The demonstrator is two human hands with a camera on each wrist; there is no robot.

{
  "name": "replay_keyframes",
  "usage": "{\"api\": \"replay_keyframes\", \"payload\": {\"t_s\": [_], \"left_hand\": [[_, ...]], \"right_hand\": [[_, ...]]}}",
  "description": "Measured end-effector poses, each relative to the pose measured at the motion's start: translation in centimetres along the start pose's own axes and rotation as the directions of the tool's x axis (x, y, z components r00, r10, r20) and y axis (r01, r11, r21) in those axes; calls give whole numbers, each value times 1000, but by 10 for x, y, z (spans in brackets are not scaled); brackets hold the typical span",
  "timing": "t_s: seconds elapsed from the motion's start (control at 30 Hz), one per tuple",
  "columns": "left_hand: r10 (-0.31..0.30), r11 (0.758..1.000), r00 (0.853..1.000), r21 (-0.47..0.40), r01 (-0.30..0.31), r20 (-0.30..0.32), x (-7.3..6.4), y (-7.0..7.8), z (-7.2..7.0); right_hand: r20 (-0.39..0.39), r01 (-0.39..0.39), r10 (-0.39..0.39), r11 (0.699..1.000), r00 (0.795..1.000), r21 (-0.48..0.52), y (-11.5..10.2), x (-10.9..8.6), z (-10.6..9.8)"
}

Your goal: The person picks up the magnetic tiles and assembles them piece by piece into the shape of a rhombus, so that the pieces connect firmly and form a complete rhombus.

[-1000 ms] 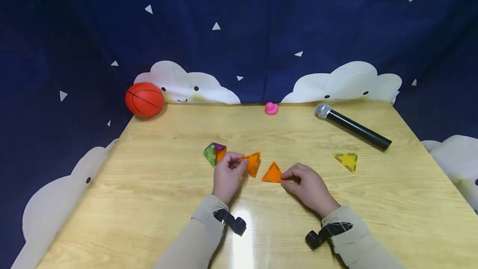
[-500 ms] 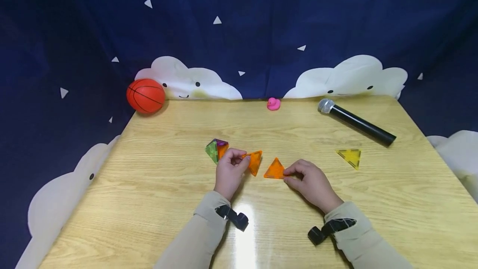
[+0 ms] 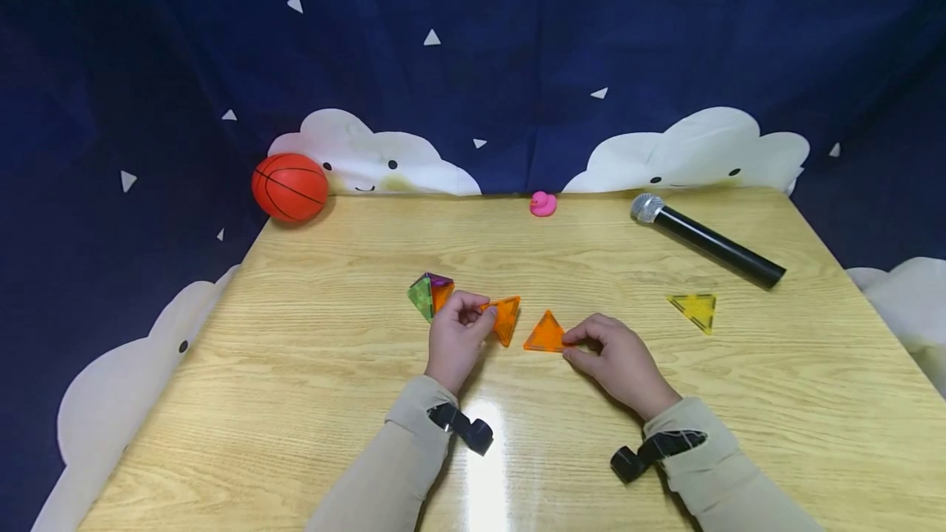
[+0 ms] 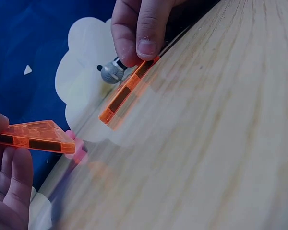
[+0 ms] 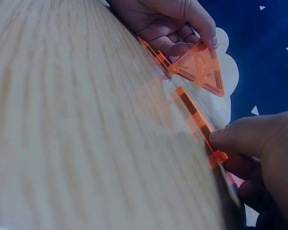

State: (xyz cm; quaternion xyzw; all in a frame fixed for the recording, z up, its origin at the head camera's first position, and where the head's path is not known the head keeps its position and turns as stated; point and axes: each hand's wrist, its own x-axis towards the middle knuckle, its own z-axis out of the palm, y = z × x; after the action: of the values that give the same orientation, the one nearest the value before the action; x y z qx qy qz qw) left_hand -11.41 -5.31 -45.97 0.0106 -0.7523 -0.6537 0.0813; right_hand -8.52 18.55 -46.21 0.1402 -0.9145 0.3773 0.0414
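In the head view my left hand (image 3: pixel 458 339) pinches an orange triangular magnetic tile (image 3: pixel 506 319) between thumb and fingers. The right wrist view shows this orange tile (image 5: pixel 201 69) tilted above the tabletop. To its right, my right hand (image 3: pixel 617 358) pinches a corner of a second orange triangular magnetic tile (image 3: pixel 547 333), which lies close over the wood in the left wrist view. A gap separates the two tiles. Just behind my left hand stands a joined group of green, purple and orange tiles (image 3: pixel 422 295), partly hidden by that hand.
A yellow triangular tile (image 3: pixel 697 310) lies to the right on the wooden table (image 3: pixel 296 401). Farther back are a red toy basketball (image 3: pixel 290 187) at the left corner, a pink rubber duck (image 3: pixel 543 204) and a black microphone (image 3: pixel 709 242). A dark blue cloth (image 3: pixel 488 39) hangs behind.
The head view has shifted slightly, so the whole scene sits a little higher and farther right. Both hands keep their grip on the same tiles, with barely any movement.
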Motion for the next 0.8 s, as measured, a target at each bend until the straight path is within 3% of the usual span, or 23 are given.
{"api": "replay_keyframes", "payload": {"t_s": [0.4, 0.8], "left_hand": [[59, 998, 998, -38, -58, 33, -1, -4, -2], [59, 998, 995, -18, -58, 79, -1, -3, -5]], "right_hand": [[4, -14, 14, 1000, 1000, 15, 0, -1, 0], [-1, 1, -1, 1000, 1000, 11, -1, 1, 0]]}}
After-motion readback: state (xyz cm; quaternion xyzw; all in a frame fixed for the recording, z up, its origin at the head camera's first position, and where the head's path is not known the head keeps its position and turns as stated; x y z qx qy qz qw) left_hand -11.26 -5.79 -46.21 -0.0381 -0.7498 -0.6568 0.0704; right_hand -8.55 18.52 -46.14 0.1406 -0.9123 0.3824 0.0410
